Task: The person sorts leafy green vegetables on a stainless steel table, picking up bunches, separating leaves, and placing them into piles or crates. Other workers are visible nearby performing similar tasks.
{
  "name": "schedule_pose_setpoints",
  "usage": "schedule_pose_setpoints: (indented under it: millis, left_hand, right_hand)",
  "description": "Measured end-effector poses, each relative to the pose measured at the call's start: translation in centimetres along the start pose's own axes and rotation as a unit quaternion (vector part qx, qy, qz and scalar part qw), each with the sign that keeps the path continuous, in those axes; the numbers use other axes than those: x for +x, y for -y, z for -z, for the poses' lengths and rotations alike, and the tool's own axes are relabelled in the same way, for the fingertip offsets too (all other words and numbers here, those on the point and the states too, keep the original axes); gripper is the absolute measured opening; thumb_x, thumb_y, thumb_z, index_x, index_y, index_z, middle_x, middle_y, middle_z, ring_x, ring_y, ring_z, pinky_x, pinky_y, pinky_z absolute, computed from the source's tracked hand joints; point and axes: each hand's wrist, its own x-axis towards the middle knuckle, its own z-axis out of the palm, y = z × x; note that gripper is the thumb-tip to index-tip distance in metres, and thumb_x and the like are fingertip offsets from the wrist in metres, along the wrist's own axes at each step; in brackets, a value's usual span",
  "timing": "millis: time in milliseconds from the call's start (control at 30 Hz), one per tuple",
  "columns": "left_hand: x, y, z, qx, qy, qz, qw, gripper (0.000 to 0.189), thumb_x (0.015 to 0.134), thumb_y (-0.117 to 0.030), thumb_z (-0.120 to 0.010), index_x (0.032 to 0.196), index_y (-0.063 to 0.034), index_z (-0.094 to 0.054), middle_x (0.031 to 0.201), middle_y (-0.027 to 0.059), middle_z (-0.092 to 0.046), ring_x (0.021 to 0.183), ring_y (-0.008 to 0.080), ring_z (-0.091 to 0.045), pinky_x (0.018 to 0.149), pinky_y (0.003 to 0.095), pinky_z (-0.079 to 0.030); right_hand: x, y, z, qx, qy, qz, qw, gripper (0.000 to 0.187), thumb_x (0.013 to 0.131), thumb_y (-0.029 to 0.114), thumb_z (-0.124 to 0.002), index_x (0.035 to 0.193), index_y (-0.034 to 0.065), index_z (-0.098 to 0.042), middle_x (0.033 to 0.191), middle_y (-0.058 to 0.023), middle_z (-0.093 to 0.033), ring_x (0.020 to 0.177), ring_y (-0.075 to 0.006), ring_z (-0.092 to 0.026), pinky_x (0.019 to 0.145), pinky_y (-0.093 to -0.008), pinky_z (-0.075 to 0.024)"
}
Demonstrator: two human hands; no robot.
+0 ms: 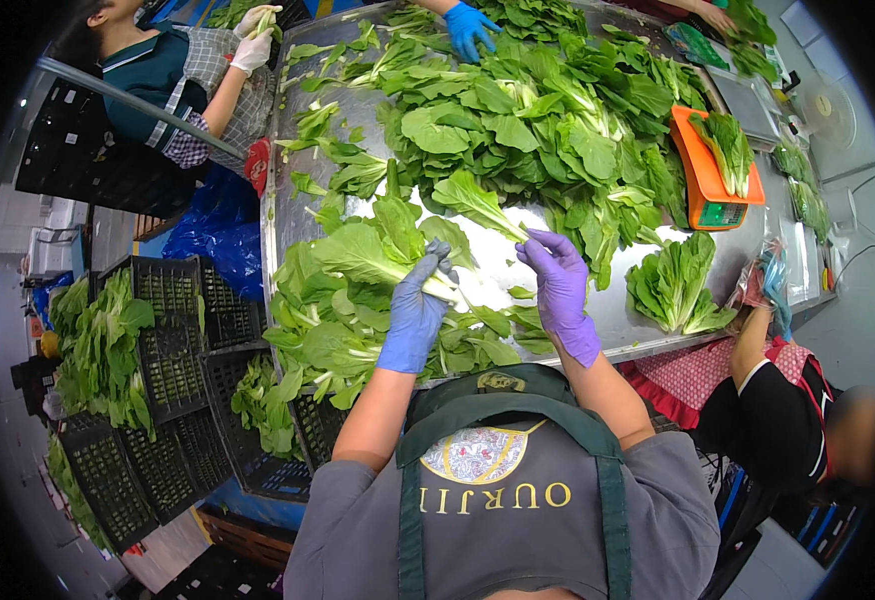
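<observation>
Gloved in blue, my left hand grips a leafy green vegetable by its pale stalk, the leaves pointing away to the upper left. Between the thumb and fingers of my right hand, in a purple glove, is the stem end of a single green leaf. Both hands are above the near part of a metal table. Loose leaves lie under and beside my left hand. Beyond my hands spreads a large heap of leafy greens.
An orange scale carries a bunch of greens at right. Another bunch lies nearer. Black plastic crates with greens stand left of the table. Co-workers' hands show at far left, top and right.
</observation>
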Motion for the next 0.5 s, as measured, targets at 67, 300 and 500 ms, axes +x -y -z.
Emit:
schedule_pose_setpoints:
  millis: [67, 300, 500]
  left_hand:
    - [0.0, 0.3, -0.1, -0.021, 0.004, 0.011, 1.0, 0.035, 0.09, -0.014, -0.057, 0.12, 0.0014, -0.047, 0.118, 0.0182, -0.056, 0.085, 0.0202, -0.058, 0.08, 0.0353, -0.052]
    - [1.2, 2.6, -2.0, 0.07, 0.025, 0.029, 0.997, 0.056, 0.089, -0.023, -0.06, 0.133, 0.0042, -0.038, 0.096, 0.008, -0.059, 0.076, 0.016, -0.059, 0.067, 0.0297, -0.054]
    - [1.7, 1.2, -2.7, 0.092, -0.036, 0.02, 0.995, 0.049, 0.09, -0.015, -0.06, 0.131, 0.0046, -0.042, 0.098, 0.0093, -0.062, 0.071, 0.015, -0.058, 0.063, 0.028, -0.054]
  right_hand:
    - [0.3, -0.2, 0.1, 0.035, -0.018, -0.033, 0.999, 0.019, 0.081, -0.006, -0.062, 0.1, -0.0028, -0.059, 0.098, -0.0099, -0.063, 0.086, -0.0129, -0.061, 0.079, -0.0237, -0.05]
    - [-1.0, -1.6, -0.5, -0.285, 0.136, 0.212, 0.925, 0.023, 0.078, -0.008, -0.061, 0.098, 0.0024, -0.063, 0.092, -0.0062, -0.06, 0.082, -0.0119, -0.057, 0.075, -0.0235, -0.0469]
    - [-0.8, -1.1, 0.6, -0.388, 0.12, 0.181, 0.895, 0.031, 0.08, -0.006, -0.059, 0.11, 0.0022, -0.061, 0.092, -0.0055, -0.06, 0.08, -0.011, -0.056, 0.073, -0.0237, -0.0458]
